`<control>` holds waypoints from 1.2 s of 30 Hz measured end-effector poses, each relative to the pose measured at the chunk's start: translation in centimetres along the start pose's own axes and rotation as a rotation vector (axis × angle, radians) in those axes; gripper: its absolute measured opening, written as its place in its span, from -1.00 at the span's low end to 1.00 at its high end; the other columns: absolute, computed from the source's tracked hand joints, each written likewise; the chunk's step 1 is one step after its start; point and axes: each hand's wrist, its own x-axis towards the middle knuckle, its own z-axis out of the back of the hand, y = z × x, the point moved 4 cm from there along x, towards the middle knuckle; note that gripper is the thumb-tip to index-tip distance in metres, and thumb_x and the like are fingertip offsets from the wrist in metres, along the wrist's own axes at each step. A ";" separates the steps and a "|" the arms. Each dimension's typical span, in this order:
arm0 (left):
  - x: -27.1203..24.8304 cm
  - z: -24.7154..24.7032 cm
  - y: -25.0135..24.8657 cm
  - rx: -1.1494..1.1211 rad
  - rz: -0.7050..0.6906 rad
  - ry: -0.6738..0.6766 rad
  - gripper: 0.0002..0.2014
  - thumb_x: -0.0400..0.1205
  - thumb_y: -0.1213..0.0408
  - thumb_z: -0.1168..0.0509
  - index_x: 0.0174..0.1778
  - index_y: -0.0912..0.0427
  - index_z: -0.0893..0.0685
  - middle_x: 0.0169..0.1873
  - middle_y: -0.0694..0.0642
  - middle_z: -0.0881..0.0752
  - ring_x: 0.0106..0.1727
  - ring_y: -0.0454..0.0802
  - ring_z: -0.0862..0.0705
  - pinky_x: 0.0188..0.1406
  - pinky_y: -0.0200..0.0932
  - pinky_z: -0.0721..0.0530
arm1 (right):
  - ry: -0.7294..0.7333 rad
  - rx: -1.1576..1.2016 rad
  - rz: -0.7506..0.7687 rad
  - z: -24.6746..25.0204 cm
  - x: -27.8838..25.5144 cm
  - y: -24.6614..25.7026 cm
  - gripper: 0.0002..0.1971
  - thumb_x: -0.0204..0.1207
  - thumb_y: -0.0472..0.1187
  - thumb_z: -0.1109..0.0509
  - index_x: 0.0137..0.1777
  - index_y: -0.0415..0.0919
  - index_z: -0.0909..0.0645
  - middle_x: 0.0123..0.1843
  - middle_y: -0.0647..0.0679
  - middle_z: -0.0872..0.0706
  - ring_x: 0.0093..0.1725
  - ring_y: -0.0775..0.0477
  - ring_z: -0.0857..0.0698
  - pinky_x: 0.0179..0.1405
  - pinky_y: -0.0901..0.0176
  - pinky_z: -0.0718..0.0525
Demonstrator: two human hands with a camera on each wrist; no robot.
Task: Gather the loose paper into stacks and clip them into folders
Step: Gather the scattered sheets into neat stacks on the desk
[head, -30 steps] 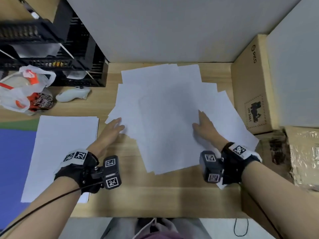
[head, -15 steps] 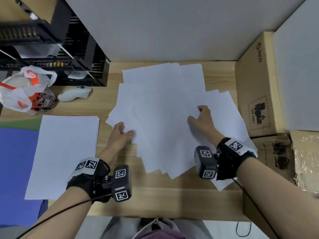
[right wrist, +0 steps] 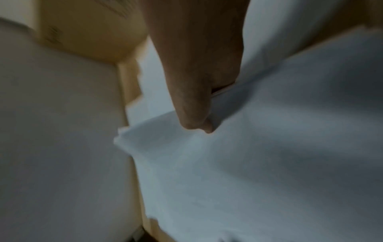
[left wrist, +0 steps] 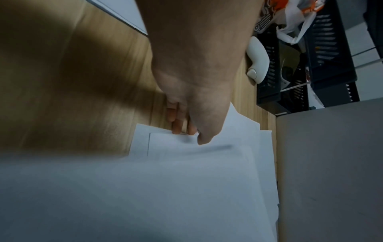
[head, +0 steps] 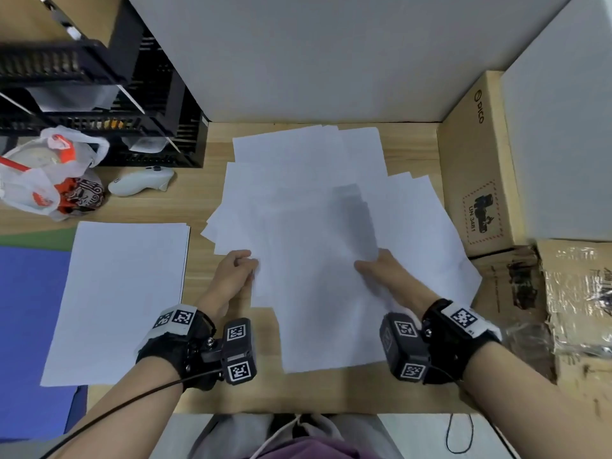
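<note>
Several loose white sheets [head: 314,226] lie fanned over the middle of the wooden desk [head: 331,392]. My left hand [head: 243,265] pinches their left edge; in the left wrist view the thumb lies on top of the sheets [left wrist: 186,188] and the fingers [left wrist: 176,126] curl under them. My right hand [head: 371,265] grips the sheets from the right, and a raised sheet there casts a shadow. The blurred right wrist view shows that hand [right wrist: 199,124] with its thumb on the paper [right wrist: 248,163]. A squared-up stack [head: 116,299] lies at the left, partly on a blue folder [head: 29,326].
Black stacked trays [head: 99,94] stand at the back left, with a plastic bag [head: 49,173] and a white controller [head: 139,183] in front. A cardboard box [head: 473,180] and a taped package [head: 579,293] bound the right. A grey partition [head: 314,61] closes the back.
Both hands went from lying flat on the paper to pinching its edges. They moved closer to each other and nearer my body, drawing the sheets together, and a sheet on the right lifted.
</note>
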 end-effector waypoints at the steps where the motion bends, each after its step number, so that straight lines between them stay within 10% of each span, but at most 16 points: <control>1: 0.0 0.1 -0.2 0.005 -0.021 0.004 -0.71 0.66 0.34 -0.27 0.31 0.17 -0.52 -0.21 0.09 -0.66 -0.20 -0.03 -0.63 -0.24 -0.27 -0.57 | -0.057 -0.099 0.021 2.3 -0.3 0.9 -0.82 0.53 -0.42 -0.28 0.06 -0.33 -0.66 -0.11 -0.27 -0.74 -0.26 -0.14 -0.70 -0.27 0.14 -0.63; 6: -0.6 0.6 0.0 -0.015 -0.040 0.027 -0.73 0.66 0.35 -0.26 0.28 0.25 -0.56 -0.27 0.10 -0.69 -0.20 0.01 -0.64 -0.13 -0.19 -0.59 | -0.027 -0.619 0.080 7.0 0.0 6.7 -0.88 0.50 -0.27 -0.30 -0.06 -0.28 -0.65 -0.09 -0.22 -0.75 -0.09 -0.29 -0.73 -0.17 0.08 -0.59; 12: -2.0 3.0 1.7 -0.084 0.003 0.048 -0.73 0.65 0.23 -0.32 0.28 0.10 -0.64 0.01 0.04 -0.76 -0.01 0.00 -0.75 0.12 -0.10 -0.67 | 0.113 -1.142 0.313 -1.2 6.1 11.5 -0.74 0.54 -0.27 -0.30 -0.38 -0.18 -0.41 -0.13 -0.14 -0.54 0.12 -0.29 -0.60 -0.07 0.10 -0.47; 15: -2.8 5.2 2.6 -0.130 0.028 0.013 -0.72 0.68 0.23 -0.30 0.32 0.10 -0.61 0.11 0.10 -0.73 0.07 0.03 -0.75 0.19 -0.10 -0.65 | 0.122 -1.307 0.399 -4.4 9.7 11.0 -0.83 0.54 -0.18 -0.31 -0.11 -0.30 -0.62 0.43 -0.29 -0.43 0.55 -0.32 -0.26 0.40 -0.24 -0.43; 18: -3.1 7.4 3.5 -0.186 0.061 -0.039 -0.72 0.67 0.27 -0.32 0.30 0.12 -0.61 0.07 0.14 -0.74 0.04 0.05 -0.75 0.13 -0.13 -0.66 | 0.095 -1.411 0.326 -5.6 11.0 9.7 -0.40 0.42 0.12 -0.50 0.21 -0.40 -0.59 0.67 -0.14 -0.06 0.68 -0.21 0.10 0.52 -0.38 -0.24; 23: -3.2 8.5 4.2 -0.233 0.114 -0.082 -0.74 0.69 0.32 -0.27 0.30 0.17 -0.59 0.06 0.12 -0.75 -0.02 0.07 -0.75 0.21 -0.04 -0.66 | -0.124 -1.446 0.382 -6.4 10.2 9.7 0.09 0.05 0.25 -0.68 0.45 -0.30 -0.25 0.43 -0.21 -0.38 0.42 -0.27 -0.38 0.35 -0.21 -0.35; 36: -3.2 9.0 3.8 -0.209 0.112 -0.026 -0.73 0.71 0.35 -0.23 0.32 0.22 -0.59 -0.02 0.11 -0.73 -0.06 0.05 -0.70 -0.09 -0.21 -0.66 | -0.035 -1.261 0.313 -6.3 9.8 12.0 -0.36 0.31 -0.12 -0.60 0.35 -0.19 -0.42 0.08 -0.17 -0.65 0.14 -0.30 -0.65 0.11 -0.03 -0.50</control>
